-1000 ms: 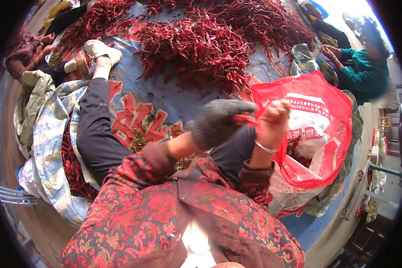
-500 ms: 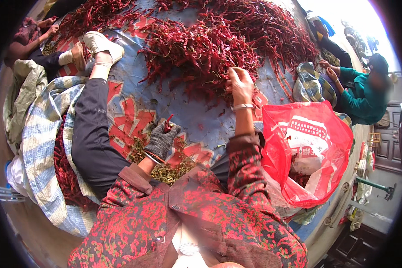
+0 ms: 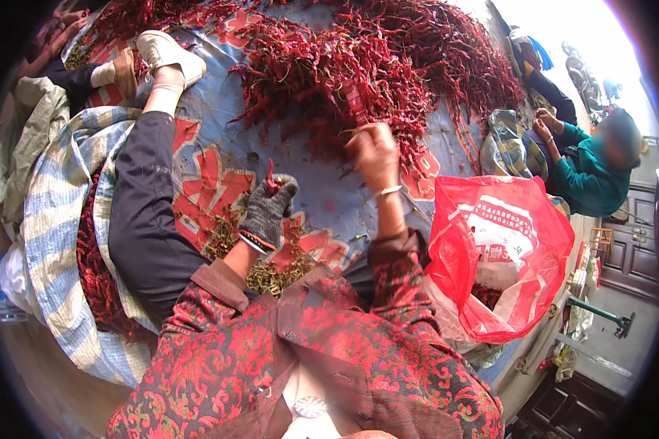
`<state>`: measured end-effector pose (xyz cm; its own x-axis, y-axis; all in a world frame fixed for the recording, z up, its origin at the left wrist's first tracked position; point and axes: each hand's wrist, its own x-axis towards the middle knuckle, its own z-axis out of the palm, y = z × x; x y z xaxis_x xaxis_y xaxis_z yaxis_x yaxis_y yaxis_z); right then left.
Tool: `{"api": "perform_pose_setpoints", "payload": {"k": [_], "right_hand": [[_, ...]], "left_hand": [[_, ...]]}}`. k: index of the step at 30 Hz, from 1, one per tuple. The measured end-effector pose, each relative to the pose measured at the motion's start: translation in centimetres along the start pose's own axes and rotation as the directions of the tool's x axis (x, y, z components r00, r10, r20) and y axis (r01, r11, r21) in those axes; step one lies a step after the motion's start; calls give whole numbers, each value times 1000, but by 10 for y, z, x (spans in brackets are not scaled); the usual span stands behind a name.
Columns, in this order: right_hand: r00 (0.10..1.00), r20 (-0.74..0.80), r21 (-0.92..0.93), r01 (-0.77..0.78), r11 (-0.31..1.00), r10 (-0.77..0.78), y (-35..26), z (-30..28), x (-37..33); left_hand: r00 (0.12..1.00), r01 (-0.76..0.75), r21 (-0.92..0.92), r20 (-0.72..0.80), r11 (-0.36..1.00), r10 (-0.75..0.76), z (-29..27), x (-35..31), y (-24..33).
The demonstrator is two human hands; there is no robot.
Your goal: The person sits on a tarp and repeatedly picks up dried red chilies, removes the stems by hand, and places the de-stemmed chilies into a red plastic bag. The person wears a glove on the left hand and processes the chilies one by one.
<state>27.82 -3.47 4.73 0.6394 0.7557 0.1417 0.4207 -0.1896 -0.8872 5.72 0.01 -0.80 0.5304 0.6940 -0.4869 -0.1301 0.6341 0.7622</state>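
Note:
A dark grey knit glove covers my left hand (image 3: pixel 265 214), which is closed around a red chili pepper (image 3: pixel 270 175) whose tip pokes up past the fingers. My bare right hand (image 3: pixel 377 155), with a bracelet at the wrist, is at the near edge of a big heap of red chili peppers (image 3: pixel 329 73). Its fingers are curled and somewhat smeared by motion; a blurred red chili pepper (image 3: pixel 354 102) rises from them. Below my left hand lies a litter of greenish-brown stems (image 3: pixel 274 278).
An open red plastic bag (image 3: pixel 447 219) with some chilies inside stands at my right. On my left a checked blue-and-white cloth sack (image 3: pixel 58 271) holds more chilies. Blue sheeting (image 3: pixel 223 110) with red print lies underneath. A person in green (image 3: pixel 586 172) sits at the right; another person's hands show far left.
My right hand has swung down and slightly left, its fingers now curled with a chili pepper above them. My left hand still holds its chili, slightly tilted and a little higher.

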Motion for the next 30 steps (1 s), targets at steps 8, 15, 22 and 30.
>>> {"api": "perform_pose_setpoints", "payload": {"k": [8, 15, 22, 30], "right_hand": [[816, 575, -39, 90, 995, -51, -15, 47, -122], [877, 409, -212, 360, 909, -252, -14, 24, -56], [942, 226, -811, 323, 487, -247, 58, 23, 28], [893, 106, -482, 431, 763, -438, -3, 12, -53]], "left_hand": [[997, -33, 380, -58, 924, 59, 2, 1, -6], [970, 243, 72, -29, 967, -241, -2, -2, 4], [956, 283, 86, -110, 955, -273, 4, 2, 3], [995, -72, 220, 78, 973, 56, 11, -9, 16]]}}
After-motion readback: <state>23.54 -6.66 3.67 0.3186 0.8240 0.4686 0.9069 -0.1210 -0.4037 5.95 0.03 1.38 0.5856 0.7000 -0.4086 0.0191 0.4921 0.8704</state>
